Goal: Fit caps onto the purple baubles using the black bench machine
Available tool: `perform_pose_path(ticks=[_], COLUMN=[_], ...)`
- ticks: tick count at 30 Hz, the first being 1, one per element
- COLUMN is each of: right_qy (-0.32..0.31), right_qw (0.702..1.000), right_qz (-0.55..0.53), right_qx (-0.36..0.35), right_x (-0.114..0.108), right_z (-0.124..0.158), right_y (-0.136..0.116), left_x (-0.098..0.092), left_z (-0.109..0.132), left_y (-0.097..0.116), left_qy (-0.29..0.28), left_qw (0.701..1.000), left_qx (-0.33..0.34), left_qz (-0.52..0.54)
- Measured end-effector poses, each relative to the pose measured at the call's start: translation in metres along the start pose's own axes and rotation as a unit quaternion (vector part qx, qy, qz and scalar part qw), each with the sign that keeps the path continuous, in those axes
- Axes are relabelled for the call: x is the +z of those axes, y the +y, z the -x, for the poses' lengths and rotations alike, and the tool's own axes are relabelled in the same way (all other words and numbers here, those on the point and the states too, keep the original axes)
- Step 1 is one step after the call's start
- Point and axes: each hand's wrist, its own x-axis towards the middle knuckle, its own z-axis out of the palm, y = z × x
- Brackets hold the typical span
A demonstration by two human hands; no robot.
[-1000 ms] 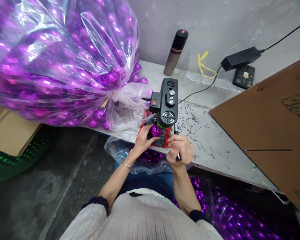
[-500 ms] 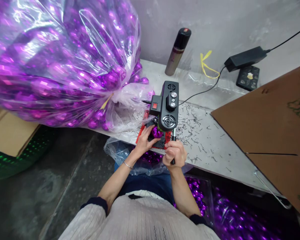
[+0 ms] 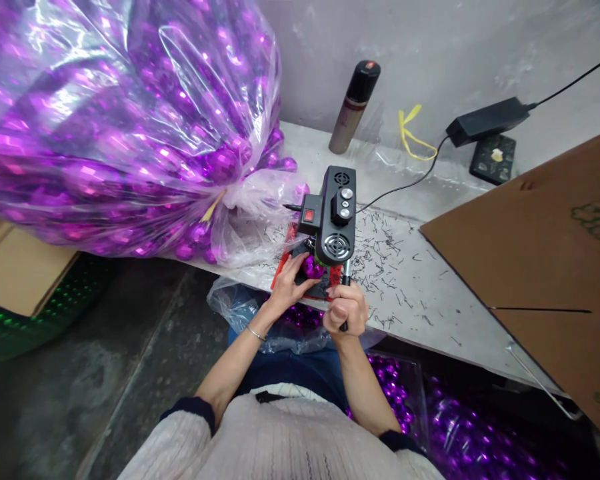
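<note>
Near the front edge of the worktop [image 3: 425, 293], the left hand [image 3: 286, 287] grasps a purple ball [image 3: 313, 267] beside a black machine [image 3: 335, 223]; the right hand [image 3: 347, 308] clenches its lever [image 3: 347, 272]. A tied clear bag [image 3: 130, 120] of purple balls [image 3: 223, 163] fills the left end; a looser bag [image 3: 236, 307] below holds glossy purple pieces [image 3: 299, 315].

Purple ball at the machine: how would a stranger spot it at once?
Start at the huge clear bag, then go right to the black machine. By its near left corner is the purple ball; unlike the bagged ones, it sits between thumb and fingers of the left grip.
</note>
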Motion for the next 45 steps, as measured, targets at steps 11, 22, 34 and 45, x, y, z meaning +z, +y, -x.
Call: perform_pose_path(ticks=[11,22,34,45], right_qy=[-0.001,0.025,-0.037,-0.028], right_qw=[1.000,0.999,0.998,0.999], right_qz=[-0.015,-0.006,0.035,0.014], right_qx=[-0.001,-0.027,0.026,0.032], right_x=[0.004,0.011,-0.012,-0.011], right_z=[0.004,-0.011,-0.058,-0.039], right_y=[0.004,-0.002,-0.030,-0.022], left_x=[-0.001,-0.003,-0.023,-0.042], left_z=[-0.001,-0.005,0.080,0.034], left_y=[-0.002,-0.007,0.010,-0.012], left_qy=[-0.007,-0.019,-0.039,0.038], left_qw=[1.000,0.999,0.988,0.989], left_qx=[-0.001,-0.042,0.140,0.071], left_qz=[-0.007,0.002,-0.055,-0.123])
